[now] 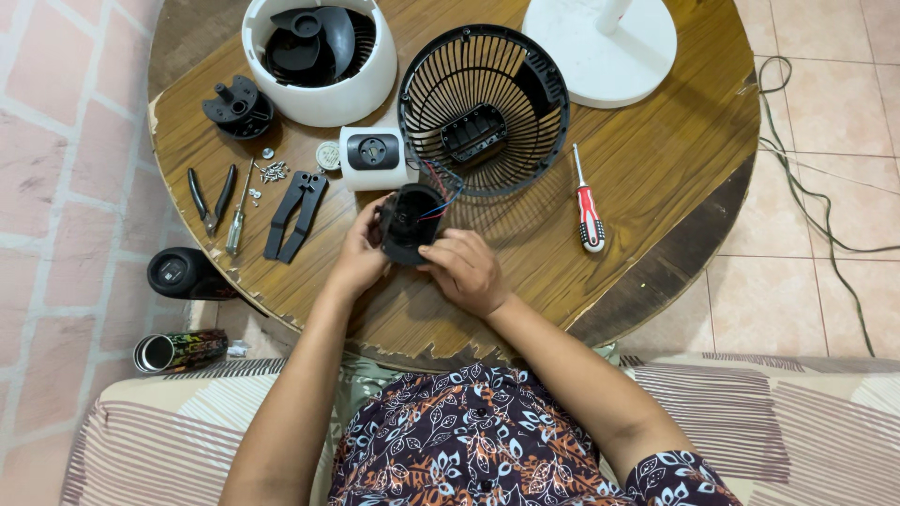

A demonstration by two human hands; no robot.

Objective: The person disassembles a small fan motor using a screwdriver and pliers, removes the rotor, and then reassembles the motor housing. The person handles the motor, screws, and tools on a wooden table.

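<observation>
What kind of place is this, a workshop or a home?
Probably a home, not a workshop: a worn round wooden table on a tiled floor, a striped cushioned seat, and fan parts such as the black grille spread beside a few hand tools.

I am holding a black motor housing (410, 223) trailing red and blue wires (439, 208). The round table (656, 169) is showing brown wood grain with a worn, darker rim. A black wire grille (487, 75) is lying beside a white fan shell (319, 94) and a white round base (609, 47). The screwdriver (589, 208) is showing a red, white and black handle. My dress (469, 440) is dark with orange and white flowers, and the cushion (797, 422) is carrying beige and brown stripes.
</observation>
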